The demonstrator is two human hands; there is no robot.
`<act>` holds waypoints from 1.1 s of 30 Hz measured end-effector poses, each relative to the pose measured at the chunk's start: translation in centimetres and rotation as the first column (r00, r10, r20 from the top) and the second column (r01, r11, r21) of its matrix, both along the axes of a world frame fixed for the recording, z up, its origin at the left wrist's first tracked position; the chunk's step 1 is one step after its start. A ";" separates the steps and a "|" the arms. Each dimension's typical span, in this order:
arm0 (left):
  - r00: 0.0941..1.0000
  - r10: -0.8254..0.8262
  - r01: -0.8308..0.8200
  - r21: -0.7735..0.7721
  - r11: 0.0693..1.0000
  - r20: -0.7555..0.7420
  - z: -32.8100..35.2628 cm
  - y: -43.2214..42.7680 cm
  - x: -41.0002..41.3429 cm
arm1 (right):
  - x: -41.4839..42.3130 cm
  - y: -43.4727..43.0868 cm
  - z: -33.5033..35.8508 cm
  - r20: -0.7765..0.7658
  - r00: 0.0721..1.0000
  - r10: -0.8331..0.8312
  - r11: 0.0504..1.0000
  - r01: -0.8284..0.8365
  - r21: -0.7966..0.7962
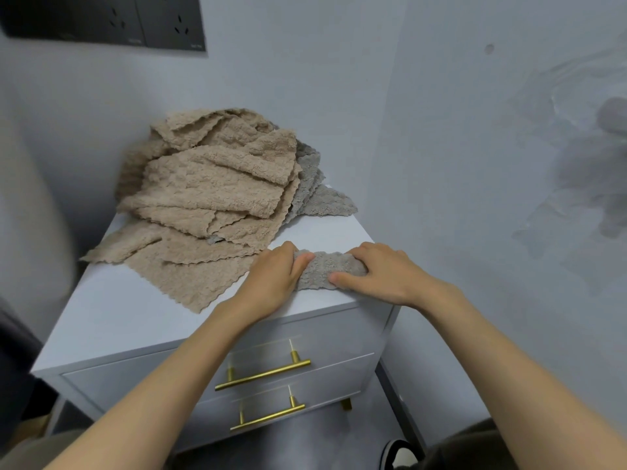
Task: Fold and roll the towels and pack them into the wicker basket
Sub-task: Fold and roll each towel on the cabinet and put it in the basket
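A small grey towel (322,271), rolled into a short bundle, lies near the front right edge of the white cabinet top (135,310). My left hand (274,276) grips its left end, fingers curled over it. My right hand (376,274) holds its right end, thumb along the front. Behind them lies a loose pile of beige towels (210,184) spread over the back and left of the top. Grey towels (315,195) stick out from under the pile at the right. No wicker basket is in view.
The cabinet stands in a corner between two grey walls. It has two drawers with gold bar handles (263,374). Black wall sockets (101,18) sit high on the left. A shoe (400,454) shows on the floor at the bottom right.
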State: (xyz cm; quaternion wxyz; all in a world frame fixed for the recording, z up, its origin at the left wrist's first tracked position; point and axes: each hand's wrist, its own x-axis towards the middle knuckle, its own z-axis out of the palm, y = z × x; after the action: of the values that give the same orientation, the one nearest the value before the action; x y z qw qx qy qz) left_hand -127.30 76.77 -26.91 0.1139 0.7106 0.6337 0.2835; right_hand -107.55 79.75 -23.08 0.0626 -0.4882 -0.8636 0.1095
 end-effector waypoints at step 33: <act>0.507 -0.117 0.175 0.031 0.984 0.854 10.6 -9.7 8.1 | 6.8 -13.5 7.2 -0.717 0.655 -0.238 0.942 -0.025 -0.336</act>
State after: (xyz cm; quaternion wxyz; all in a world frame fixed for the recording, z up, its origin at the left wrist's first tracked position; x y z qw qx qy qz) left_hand -119.18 67.10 -16.33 0.4538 0.5277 0.4426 0.5654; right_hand -100.77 66.27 -15.85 0.3394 -0.4537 -0.7010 0.4331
